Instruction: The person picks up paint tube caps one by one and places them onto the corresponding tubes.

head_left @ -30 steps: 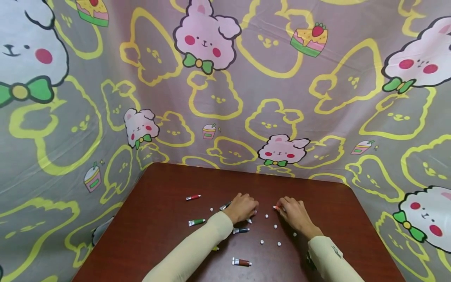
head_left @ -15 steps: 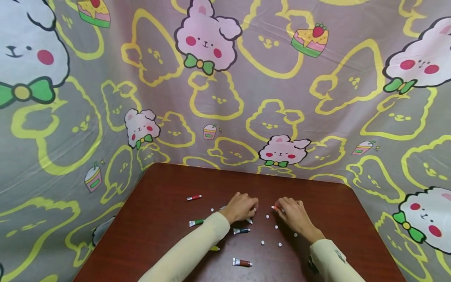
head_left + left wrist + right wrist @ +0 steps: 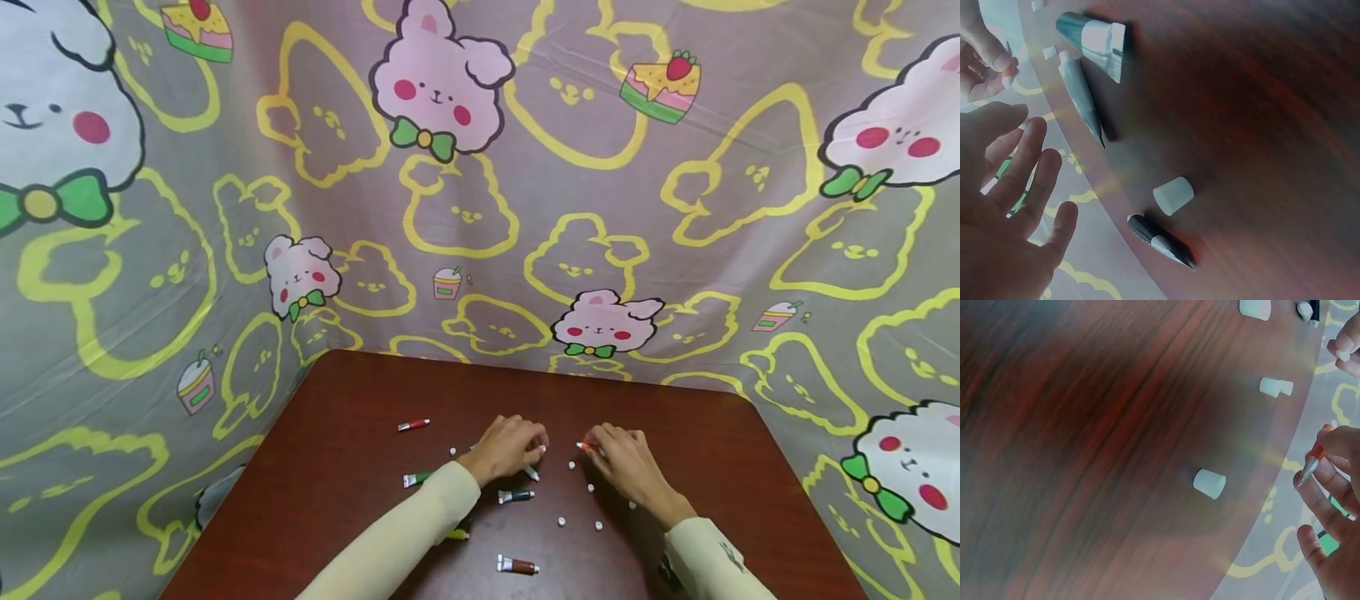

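In the head view my left hand (image 3: 510, 446) is held over the middle of the table, pinching a small white cap (image 3: 1342, 355) between thumb and finger. Its other fingers spread loosely in the left wrist view. To the right, my right hand (image 3: 630, 462) pinches an orange paint tube (image 3: 1319, 449) with a white tip that points toward the left hand. The two hands are a short way apart. Below the left hand lie a grey paint tube (image 3: 1080, 94) and a dark teal one (image 3: 1094, 40). A black tube (image 3: 1160, 240) is mostly hidden by the left arm in the head view.
Loose white caps, such as one cap (image 3: 561, 522) and another cap (image 3: 1210, 483), are scattered on the brown table (image 3: 337, 400). Around them lie red (image 3: 414, 425), green (image 3: 417, 479), yellow (image 3: 459, 534) and brown (image 3: 517, 565) paint tubes. A patterned curtain (image 3: 480, 275) encloses the table.
The left forearm has shifted slightly left, covering more of the black and green tubes. The orange tube has moved a little toward the left hand. Both hands keep their pinches.
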A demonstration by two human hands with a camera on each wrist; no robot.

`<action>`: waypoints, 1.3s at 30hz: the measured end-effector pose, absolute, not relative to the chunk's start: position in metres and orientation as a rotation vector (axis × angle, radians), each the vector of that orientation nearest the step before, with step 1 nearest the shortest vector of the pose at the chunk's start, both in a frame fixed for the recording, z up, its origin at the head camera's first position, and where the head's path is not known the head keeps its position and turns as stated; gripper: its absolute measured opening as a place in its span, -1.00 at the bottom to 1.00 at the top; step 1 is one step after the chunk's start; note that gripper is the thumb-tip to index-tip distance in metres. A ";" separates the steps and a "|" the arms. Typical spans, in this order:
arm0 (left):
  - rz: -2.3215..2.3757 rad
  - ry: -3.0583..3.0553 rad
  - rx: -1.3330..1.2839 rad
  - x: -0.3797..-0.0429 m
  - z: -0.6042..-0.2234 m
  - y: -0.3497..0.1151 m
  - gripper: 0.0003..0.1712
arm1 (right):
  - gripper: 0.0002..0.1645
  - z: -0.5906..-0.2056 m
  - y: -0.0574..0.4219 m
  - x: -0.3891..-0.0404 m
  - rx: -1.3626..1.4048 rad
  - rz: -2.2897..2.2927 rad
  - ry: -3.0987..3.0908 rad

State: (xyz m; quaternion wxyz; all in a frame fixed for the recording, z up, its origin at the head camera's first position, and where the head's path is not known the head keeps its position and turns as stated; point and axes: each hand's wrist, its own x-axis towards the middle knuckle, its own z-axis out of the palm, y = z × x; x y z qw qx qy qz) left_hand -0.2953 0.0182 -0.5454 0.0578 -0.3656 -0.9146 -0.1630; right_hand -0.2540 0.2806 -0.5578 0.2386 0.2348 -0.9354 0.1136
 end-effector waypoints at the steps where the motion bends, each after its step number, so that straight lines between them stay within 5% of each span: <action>1: -0.494 -2.771 -1.110 -0.295 -0.546 0.018 -0.89 | -0.77 -0.558 0.280 -0.254 0.651 0.309 -2.553; 39: -0.729 -2.646 -1.167 -0.287 -0.549 0.017 -0.87 | -0.69 -0.548 0.267 -0.244 0.828 0.401 -2.415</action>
